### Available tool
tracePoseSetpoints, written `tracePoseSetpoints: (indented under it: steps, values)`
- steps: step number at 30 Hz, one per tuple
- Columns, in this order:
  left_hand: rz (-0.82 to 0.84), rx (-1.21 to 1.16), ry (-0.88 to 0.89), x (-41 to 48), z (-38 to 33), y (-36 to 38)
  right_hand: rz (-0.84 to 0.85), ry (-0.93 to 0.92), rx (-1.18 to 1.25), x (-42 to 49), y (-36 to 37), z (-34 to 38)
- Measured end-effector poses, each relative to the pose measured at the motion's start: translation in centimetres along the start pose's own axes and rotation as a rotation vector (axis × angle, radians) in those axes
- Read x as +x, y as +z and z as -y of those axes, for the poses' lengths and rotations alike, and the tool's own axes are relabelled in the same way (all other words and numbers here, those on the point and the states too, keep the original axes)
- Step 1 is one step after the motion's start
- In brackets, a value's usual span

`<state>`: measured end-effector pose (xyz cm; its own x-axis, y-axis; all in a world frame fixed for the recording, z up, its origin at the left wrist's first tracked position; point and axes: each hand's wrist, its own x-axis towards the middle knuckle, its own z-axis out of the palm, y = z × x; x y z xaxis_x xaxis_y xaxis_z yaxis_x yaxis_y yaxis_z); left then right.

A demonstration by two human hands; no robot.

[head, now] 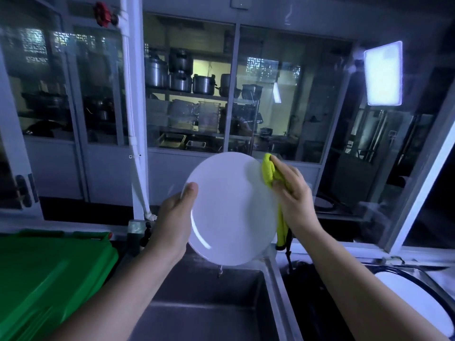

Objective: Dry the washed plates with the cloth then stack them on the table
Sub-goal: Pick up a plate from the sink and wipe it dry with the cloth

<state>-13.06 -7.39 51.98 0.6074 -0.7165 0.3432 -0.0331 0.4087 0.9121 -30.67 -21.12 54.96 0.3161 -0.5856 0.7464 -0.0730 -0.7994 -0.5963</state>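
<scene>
Nearest, sink (209, 303) at 6 o'clock, green bin (49, 279) at 8. Above the sink, left hand (172, 222) grip clamped on white plate (231, 207) at its 9 o'clock rim. Right hand (293, 193) grip bunched round yellow cloth (269, 172), pressed to the plate's 2 o'clock rim. Pots (181, 82) behind glass at 12.

Sink (209, 306) as landmark. Over it, plate (231, 210), up on edge. Over left side, left hand (174, 217) gripping plate rim. Over right rim, right hand (293, 193) pressing bunched cloth (269, 173) to plate. Left of sink, bin (49, 279). Right, basin (428, 273) holding dish (413, 301). Behind, pipe (138, 143), window (192, 94).
</scene>
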Motion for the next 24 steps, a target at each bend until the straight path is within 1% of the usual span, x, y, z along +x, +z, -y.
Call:
tracePoseSetpoints:
  steps: [2, 4, 6, 7, 10, 11, 13, 15, 16, 17, 19, 20, 22, 23, 24]
  values:
    - [-0.046, -0.059, -0.011, 0.4, -0.1, 0.0, 0.040, 0.163, 0.256, 0.2, -0.5, 0.9]
    - [-0.071, -0.121, -0.019, 0.9, -0.2, 0.0, 0.042, 0.297, 0.477, 0.1, -0.7, 1.4]
    - [-0.091, -0.158, -0.037, 1.3, -0.2, 0.1, 0.023, 0.382, 0.650, -0.5, -0.4, 1.7]
    - [-0.110, -0.171, -0.045, 1.5, -0.4, 0.2, 0.021, 0.404, 0.678, -0.9, -0.1, 1.8]
    - [-0.144, -0.139, -0.038, 2.3, -0.4, 0.3, 0.060, 0.443, 0.601, -2.2, 0.9, 1.7]
    - [-0.146, -0.108, -0.029, 2.5, -0.6, 0.2, 0.064, 0.447, 0.613, -2.6, 1.1, 1.8]
    - [-0.158, -0.015, -0.027, 2.9, -0.5, -0.1, 0.029, 0.441, 0.657, -2.9, 1.4, 1.9]
    - [-0.181, 0.045, -0.022, 3.0, -0.2, -0.3, -0.031, 0.399, 0.644, -3.1, 1.7, 2.1]
    - [-0.201, 0.061, -0.026, 3.0, 0.1, -0.2, -0.056, 0.362, 0.598, -3.2, 2.0, 2.1]
    - [-0.215, 0.070, -0.030, 2.6, 0.2, 0.1, -0.088, 0.317, 0.502, -3.4, 2.4, 2.0]
    - [-0.173, 0.049, -0.013, 1.5, 0.2, 0.9, -0.174, 0.189, 0.203, -3.9, 3.4, 2.1]
    - [-0.091, 0.016, -0.029, 1.0, 0.0, 1.5, -0.217, 0.096, 0.036, -4.3, 3.9, 2.1]
    - [0.043, -0.114, -0.143, 0.3, -0.8, 2.5, -0.246, -0.160, -0.242, -4.9, 5.0, 1.8]
    - [0.068, -0.192, -0.206, 0.1, -1.4, 2.9, -0.249, -0.301, -0.361, -5.4, 5.5, 1.6]
    - [0.055, -0.248, -0.242, 0.2, -1.7, 3.2, -0.262, -0.427, -0.461, -5.8, 6.1, 1.4]
